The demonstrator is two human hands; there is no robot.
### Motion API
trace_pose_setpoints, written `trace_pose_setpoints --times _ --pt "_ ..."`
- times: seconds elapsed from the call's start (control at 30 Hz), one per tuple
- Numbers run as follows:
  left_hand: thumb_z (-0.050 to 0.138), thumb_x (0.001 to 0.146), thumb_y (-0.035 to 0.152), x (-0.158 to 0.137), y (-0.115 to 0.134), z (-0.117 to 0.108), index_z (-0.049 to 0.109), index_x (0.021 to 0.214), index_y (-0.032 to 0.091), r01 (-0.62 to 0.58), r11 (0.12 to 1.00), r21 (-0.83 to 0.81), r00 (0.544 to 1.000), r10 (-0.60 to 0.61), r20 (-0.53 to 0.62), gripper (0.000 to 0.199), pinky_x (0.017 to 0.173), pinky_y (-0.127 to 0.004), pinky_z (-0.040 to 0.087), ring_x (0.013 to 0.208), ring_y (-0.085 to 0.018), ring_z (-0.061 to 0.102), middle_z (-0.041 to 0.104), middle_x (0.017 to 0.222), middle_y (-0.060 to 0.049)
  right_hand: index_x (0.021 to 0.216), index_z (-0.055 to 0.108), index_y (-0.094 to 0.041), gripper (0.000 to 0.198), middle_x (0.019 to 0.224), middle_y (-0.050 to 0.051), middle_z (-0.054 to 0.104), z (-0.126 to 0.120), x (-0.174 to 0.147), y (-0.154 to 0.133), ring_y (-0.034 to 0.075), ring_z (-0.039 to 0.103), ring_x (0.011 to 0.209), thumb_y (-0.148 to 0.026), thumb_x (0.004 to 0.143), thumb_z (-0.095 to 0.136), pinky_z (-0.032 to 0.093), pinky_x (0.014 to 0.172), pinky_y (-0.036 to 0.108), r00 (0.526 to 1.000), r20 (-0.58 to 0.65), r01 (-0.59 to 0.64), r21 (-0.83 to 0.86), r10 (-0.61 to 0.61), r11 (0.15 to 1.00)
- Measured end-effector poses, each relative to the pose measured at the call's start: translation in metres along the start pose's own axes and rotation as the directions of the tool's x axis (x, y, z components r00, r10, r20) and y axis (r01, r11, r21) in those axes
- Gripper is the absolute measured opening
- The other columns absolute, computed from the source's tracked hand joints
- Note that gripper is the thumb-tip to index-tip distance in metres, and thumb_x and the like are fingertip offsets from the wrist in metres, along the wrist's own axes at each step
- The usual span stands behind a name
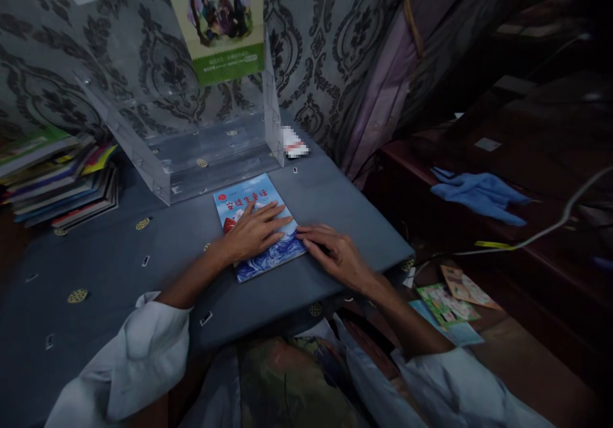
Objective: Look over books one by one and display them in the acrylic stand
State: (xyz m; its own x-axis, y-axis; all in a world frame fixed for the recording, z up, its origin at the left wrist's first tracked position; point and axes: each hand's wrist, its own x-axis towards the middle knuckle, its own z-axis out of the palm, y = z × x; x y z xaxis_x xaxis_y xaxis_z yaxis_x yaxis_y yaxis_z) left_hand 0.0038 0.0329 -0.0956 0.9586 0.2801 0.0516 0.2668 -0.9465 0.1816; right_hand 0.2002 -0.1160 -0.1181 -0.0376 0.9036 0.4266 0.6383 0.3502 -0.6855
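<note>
Dim room, grey wallpaper (306, 51) w/ dark scrollwork in the bkgd; in front of me, a table (158, 281) w/ a blue-grey cover printed w/ small yellow ovals. Clock directions run from the book at centre, 12 pointing away from me. That book (275, 257), a thin one, lies flat on the table near its R end, slightly turned: lt blue cover, red Chinese title at top, dk blue waves at bottom. My L hand (253, 230) rests flat across the middle of the cover, fingers spread and loose, gripping nothing. My R hand (338, 255) is at approx 4, fingers bent, tips touching the book's R edge; can't tell if they pinch it. Pale sleeves (153, 345) are bunched on both forearms. Btw 10 and 11, a clear plastic rack (156, 172) stands on the table; above it, toward 12, an illustrated yellow-and-green panel (227, 51). Btw 9 and 10, a messy stack of books (67, 179). At 1, just beside the rack, a small white item (294, 144), pixelated. Btw 1 and 2, a purple curtain (378, 102). Nearly at 3, well apart, a blue cloth (479, 193) on a dk red surface. At approx 4, beyond my R hand and lower than the tabletop, some colourful booklets (447, 303), overlapping.
</note>
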Motion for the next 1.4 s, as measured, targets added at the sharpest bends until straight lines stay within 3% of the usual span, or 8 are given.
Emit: trace_pose_setpoints --times 0.33,0.67,0.87,1.0,1.2,1.4 --pt "0.035 0.106 0.040 -0.016 0.023 0.003 0.049 0.146 0.030 -0.072 0.997 -0.007 0.997 0.072 -0.028 0.043 0.122 -0.059 0.017 0.148 -0.025 0.036 0.046 0.155 -0.009 0.109 0.074 -0.025 0.025 0.114 0.009 0.076 -0.002 -0.018 -0.012 0.025 0.070 0.105 -0.030 0.100 0.051 0.054 0.099 0.049 0.997 -0.065 -0.041 0.015 0.042 0.999" --pt "0.038 0.106 0.039 -0.021 0.034 0.008 0.051 0.144 0.029 -0.096 0.995 0.033 0.994 0.097 -0.056 0.042 0.122 -0.058 0.017 0.147 -0.027 0.038 0.049 0.153 -0.010 0.105 0.075 -0.025 0.027 0.100 0.008 0.077 -0.004 -0.017 -0.016 0.024 0.070 0.094 -0.031 0.102 0.049 0.057 0.087 0.044 0.996 -0.081 -0.028 0.021 0.029 0.999" --pt "0.038 0.106 0.038 -0.021 0.037 0.011 0.051 0.143 0.029 -0.083 0.991 0.109 0.994 0.091 -0.066 0.041 0.122 -0.057 0.022 0.144 -0.026 0.042 0.053 0.150 -0.009 0.105 0.075 -0.026 0.026 0.099 0.007 0.077 -0.002 -0.016 -0.017 0.023 0.070 0.092 -0.029 0.101 0.049 0.058 0.085 0.043 0.997 -0.082 0.003 -0.015 -0.005 1.000" --pt "0.040 0.105 0.031 -0.026 0.042 0.013 0.052 0.141 0.024 -0.097 0.977 0.189 0.990 0.114 -0.082 0.038 0.118 -0.049 0.031 0.139 -0.025 0.048 0.057 0.145 -0.011 0.102 0.075 -0.024 0.024 0.098 0.007 0.077 -0.002 -0.016 -0.017 0.023 0.070 0.092 -0.027 0.101 0.051 0.059 0.084 0.042 0.996 -0.088 0.020 -0.021 -0.022 1.000" --pt "0.040 0.103 0.019 -0.051 0.053 0.013 0.048 0.143 0.018 -0.115 0.962 0.248 0.991 0.129 -0.042 0.040 0.111 -0.041 0.038 0.139 -0.024 0.048 0.057 0.144 -0.014 0.101 0.075 -0.025 0.023 0.099 0.007 0.078 -0.002 -0.017 -0.015 0.024 0.071 0.092 -0.026 0.100 0.052 0.058 0.087 0.043 0.995 -0.093 0.036 -0.007 -0.037 0.999" --pt "0.037 0.102 0.014 -0.094 0.061 0.011 0.050 0.141 0.012 -0.080 0.943 0.323 0.990 0.113 -0.086 0.041 0.105 -0.039 0.042 0.133 -0.026 0.054 0.060 0.140 -0.017 0.102 0.075 -0.025 0.020 0.100 0.006 0.078 0.000 -0.017 -0.013 0.023 0.071 0.092 -0.023 0.099 0.054 0.057 0.086 0.041 0.993 -0.107 0.057 -0.020 -0.059 0.998"
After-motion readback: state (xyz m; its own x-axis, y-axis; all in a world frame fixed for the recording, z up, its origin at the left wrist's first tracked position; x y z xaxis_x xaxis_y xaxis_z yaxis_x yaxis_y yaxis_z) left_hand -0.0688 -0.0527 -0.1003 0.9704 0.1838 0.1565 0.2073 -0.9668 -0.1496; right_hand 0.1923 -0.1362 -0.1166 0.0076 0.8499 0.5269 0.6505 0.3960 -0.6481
